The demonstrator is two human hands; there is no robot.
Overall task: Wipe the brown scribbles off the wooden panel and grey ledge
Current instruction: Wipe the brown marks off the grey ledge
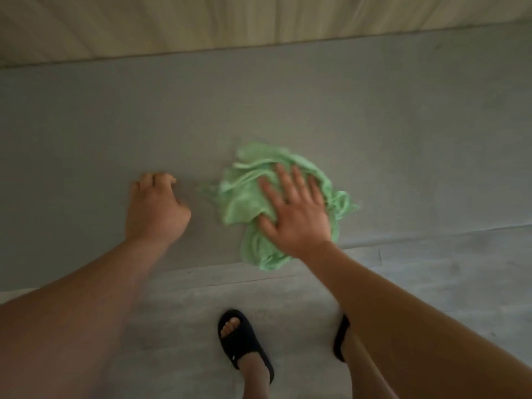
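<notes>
A crumpled light green cloth [247, 197] lies on the wide grey ledge [288, 110], near its front edge. My right hand [296, 211] presses flat on the cloth with straight, spread fingers. My left hand [155, 205] rests on the grey ledge to the left of the cloth, fingers curled under, holding nothing. Behind the ledge runs a pale wood-grain panel [201, 21] across the top of the view. No brown scribbles show on the visible grey surface or on the panel; the picture is dim and slightly blurred.
Below the ledge's front edge is a pale grey floor [431, 272]. My feet stand there in black slide sandals [244, 341], one partly hidden behind my right forearm.
</notes>
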